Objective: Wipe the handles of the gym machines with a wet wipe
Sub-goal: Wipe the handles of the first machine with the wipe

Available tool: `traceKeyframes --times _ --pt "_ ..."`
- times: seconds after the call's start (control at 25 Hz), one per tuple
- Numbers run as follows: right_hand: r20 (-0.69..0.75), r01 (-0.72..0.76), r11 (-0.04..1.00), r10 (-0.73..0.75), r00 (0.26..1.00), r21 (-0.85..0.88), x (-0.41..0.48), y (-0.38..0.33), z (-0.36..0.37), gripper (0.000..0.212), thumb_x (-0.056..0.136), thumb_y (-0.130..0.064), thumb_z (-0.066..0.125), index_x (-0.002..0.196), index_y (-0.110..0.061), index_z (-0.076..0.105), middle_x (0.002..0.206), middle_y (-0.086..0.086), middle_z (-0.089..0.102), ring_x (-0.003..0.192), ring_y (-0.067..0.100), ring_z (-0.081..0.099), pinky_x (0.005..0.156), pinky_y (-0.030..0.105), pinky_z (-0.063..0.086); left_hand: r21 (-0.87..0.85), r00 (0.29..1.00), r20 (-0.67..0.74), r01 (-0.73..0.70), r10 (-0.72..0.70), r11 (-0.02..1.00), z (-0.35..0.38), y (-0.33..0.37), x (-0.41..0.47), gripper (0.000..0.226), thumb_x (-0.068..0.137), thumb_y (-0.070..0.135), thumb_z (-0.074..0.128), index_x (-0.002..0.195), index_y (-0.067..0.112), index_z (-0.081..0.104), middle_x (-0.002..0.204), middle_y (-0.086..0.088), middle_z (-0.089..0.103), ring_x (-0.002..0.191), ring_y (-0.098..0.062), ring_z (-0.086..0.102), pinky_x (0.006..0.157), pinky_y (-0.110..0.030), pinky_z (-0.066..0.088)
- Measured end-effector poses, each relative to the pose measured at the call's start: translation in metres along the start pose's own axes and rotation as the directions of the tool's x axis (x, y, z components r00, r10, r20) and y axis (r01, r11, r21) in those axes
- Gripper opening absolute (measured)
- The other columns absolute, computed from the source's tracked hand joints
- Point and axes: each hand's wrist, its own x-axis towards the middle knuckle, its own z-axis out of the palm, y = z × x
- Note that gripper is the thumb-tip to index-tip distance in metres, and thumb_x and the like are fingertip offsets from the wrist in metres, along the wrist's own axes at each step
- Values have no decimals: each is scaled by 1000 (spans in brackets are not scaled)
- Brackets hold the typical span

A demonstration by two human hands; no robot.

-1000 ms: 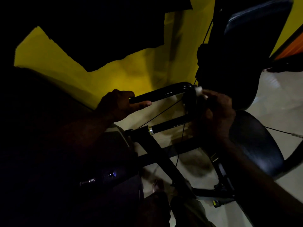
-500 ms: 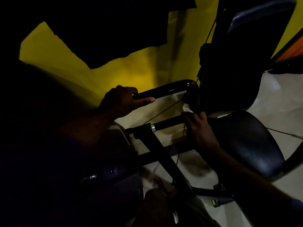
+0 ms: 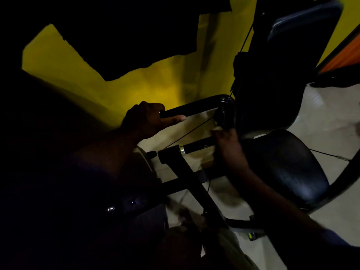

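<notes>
While a person's left hand [image 3: 145, 118] steadies the black handle [image 3: 194, 108] of a gym machine against a yellow wall [image 3: 136, 88], the right hand [image 3: 228, 147] works at the foot of the handle's glossy bend, just above a lower bar [image 3: 197, 145] fitted with a silver collar [image 3: 182, 150]. The left fingers [image 3: 151, 108] are wrapped over the handle's near end, with the thumb stretched along its underside. The right fingers are bunched and curled upward, pinching a pale scrap at their tips that appears to be the wet wipe [image 3: 214, 131], pressed to the bottom of the bend. The light is too poor to show more of that grip. A thin cable [image 3: 187, 133] runs slantwise between the two bars, and the machine's padded seat [image 3: 288, 164] and back pad [image 3: 303, 22] stand just to the right over a pale floor [image 3: 321, 117]. Judging by where the wipe sits, the job on this handle looks to be partway through. The bend is getting attention, though its shine may be gloss and not moisture. The stretch beneath the left hand cannot be reached until that grip shifts. The lower bar and any other machines appear yet to be wiped.
</notes>
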Motion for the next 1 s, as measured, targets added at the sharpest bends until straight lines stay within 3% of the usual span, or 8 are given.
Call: traceKeyframes --times 0.12,0.28,0.32,0.4,0.48,0.6,0.84,1.0 --pt "-191 -176 972 204 960 158 -23 1 18 59 77 17 66 131 -8 65 123 18 67 105 37 58 87 47 56 -2 1000 -9 -16 16 1000 2 -2 0 94 64 108 25 72 19 56 64 0 57 59 -21 59 56 -30 49" --pt "162 -348 406 427 890 845 -37 -61 36 12 96 -20 69 99 -24 80 99 9 75 92 24 71 83 47 60 34 997 -4 -71 71 997 0 -2 -1 98 60 110 10 67 17 43 61 0 46 57 -24 50 55 -29 31" --pt "71 -285 408 466 882 867 -45 -57 26 18 94 -11 70 101 -24 80 102 5 76 95 22 72 85 41 60 20 997 1 -76 75 997 0 -1 -2 97 62 109 12 67 18 43 61 0 46 56 -22 47 55 -29 29" --pt "-112 -276 374 748 655 885 -49 -25 13 25 95 -2 67 109 -20 76 106 -1 74 102 22 73 86 28 58 1 997 -8 -82 82 997 0 0 -4 92 67 107 17 65 19 44 59 1 45 53 -20 44 55 -28 28" --pt "111 -256 -13 922 371 967 -39 4 10 24 97 -3 64 116 -17 69 105 2 71 98 24 74 74 21 58 48 995 -40 -87 89 995 1 1 -4 90 68 106 17 62 19 37 56 0 40 51 -22 44 54 -28 27" --pt "668 -173 -705 522 531 688 -18 -29 32 21 103 1 48 109 -15 60 91 8 65 65 14 72 59 24 60 74 996 -42 -78 81 994 1 3 -5 90 70 105 18 62 17 36 56 1 39 50 -21 42 54 -27 28" --pt "762 -373 -727 312 567 576 0 -11 23 27 105 -1 41 117 -9 64 82 6 77 63 15 75 57 27 62 67 995 -54 -77 81 995 0 4 -8 88 69 104 21 60 18 38 56 1 43 51 -22 47 54 -27 32" --pt "462 -362 -287 514 723 887 19 28 -49 18 103 -9 53 106 -15 70 82 1 78 73 14 72 67 28 59 83 997 -40 -63 67 995 -3 5 -7 91 66 106 17 64 18 40 58 2 42 50 -17 41 51 -25 25"
